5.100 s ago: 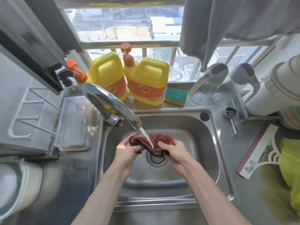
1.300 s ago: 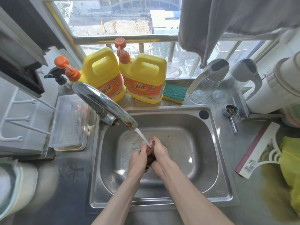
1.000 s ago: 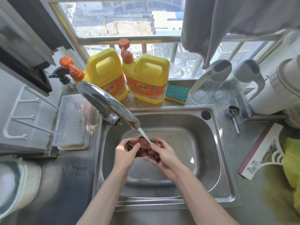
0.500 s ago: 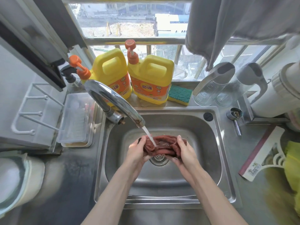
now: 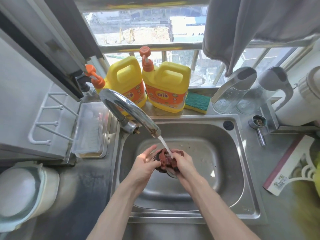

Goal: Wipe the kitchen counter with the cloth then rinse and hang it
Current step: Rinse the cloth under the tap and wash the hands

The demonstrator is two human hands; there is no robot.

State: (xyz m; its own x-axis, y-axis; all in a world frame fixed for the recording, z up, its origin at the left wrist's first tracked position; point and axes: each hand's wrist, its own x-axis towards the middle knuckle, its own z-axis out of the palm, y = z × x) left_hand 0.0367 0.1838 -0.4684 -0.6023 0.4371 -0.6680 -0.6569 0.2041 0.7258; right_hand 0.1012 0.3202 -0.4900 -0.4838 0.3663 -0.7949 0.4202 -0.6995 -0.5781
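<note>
A dark red cloth (image 5: 164, 159) is bunched into a wet wad over the drain of the steel sink (image 5: 223, 153). My left hand (image 5: 145, 164) presses against its left side with the upper fingers spread. My right hand (image 5: 181, 161) is closed around its right side. Water runs from the chrome tap (image 5: 128, 113) straight onto the cloth between my hands. Most of the cloth is hidden by my fingers.
Two yellow detergent jugs (image 5: 166, 87) and a green sponge (image 5: 197, 102) stand on the ledge behind the sink. A clear tray (image 5: 91, 130) and a white wall rack (image 5: 50, 118) are at the left. Glass jugs (image 5: 232, 94) and a booklet (image 5: 290, 165) are at the right. A grey towel (image 5: 256, 23) hangs above.
The cloth was stretched wide between my hands half a second ago; now my hands have come together and it is crumpled into a tight wad under the stream.
</note>
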